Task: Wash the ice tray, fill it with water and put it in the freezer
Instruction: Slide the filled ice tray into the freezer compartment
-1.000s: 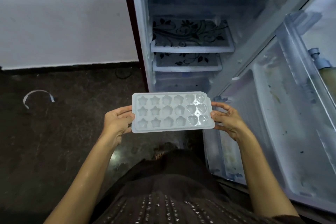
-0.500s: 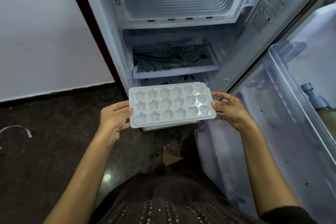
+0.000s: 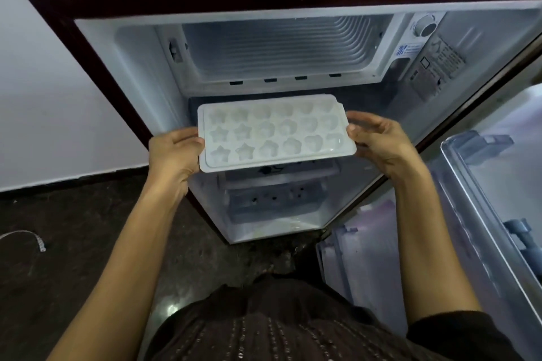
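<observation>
The ice tray (image 3: 275, 132) is being held level by its short ends, left hand (image 3: 173, 155) and right hand (image 3: 378, 141) fingers curled round the rims, just below the freezer compartment (image 3: 281, 50). Any tilt while it is being lifted in, and water is likely being spilled.

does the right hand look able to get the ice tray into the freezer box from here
Probably yes. The right hand and left hand hold the ice tray level just below the freezer compartment, whose front stands open with nothing visible inside. The fridge door is swung wide.
</observation>
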Demonstrator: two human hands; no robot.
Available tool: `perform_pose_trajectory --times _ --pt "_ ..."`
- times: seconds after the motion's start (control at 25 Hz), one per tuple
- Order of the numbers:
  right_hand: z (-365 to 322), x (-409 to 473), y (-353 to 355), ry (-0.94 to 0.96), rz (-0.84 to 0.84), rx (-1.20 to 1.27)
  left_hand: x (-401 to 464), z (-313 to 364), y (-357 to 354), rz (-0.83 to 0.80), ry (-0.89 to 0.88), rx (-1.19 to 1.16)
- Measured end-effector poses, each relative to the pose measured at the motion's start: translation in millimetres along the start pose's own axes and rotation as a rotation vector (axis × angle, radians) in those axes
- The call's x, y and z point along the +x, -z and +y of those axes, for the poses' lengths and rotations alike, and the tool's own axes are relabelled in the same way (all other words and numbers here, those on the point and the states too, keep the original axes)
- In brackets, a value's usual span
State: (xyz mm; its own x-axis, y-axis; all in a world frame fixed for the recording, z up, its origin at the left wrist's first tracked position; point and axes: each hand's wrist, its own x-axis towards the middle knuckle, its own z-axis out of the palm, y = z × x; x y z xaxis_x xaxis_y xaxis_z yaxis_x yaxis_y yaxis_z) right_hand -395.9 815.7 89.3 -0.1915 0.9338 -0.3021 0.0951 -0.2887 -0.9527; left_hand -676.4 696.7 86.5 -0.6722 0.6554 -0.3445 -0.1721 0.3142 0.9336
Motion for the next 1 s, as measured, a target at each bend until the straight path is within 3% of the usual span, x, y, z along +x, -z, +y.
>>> perform_pose_trajectory --times 0.48,0.72,1.0 --pt "-41 57 4 0.052 -0.057 0.070 27 33 -38 0.116 -0.172 0.027" --pt "-57 90 -3 0.052 -0.044 0.153 66 70 -62 0.107 -0.191 0.233" --pt "-69 127 -17 0.126 -0.026 0.051 91 83 -87 0.242 -0.212 0.318"
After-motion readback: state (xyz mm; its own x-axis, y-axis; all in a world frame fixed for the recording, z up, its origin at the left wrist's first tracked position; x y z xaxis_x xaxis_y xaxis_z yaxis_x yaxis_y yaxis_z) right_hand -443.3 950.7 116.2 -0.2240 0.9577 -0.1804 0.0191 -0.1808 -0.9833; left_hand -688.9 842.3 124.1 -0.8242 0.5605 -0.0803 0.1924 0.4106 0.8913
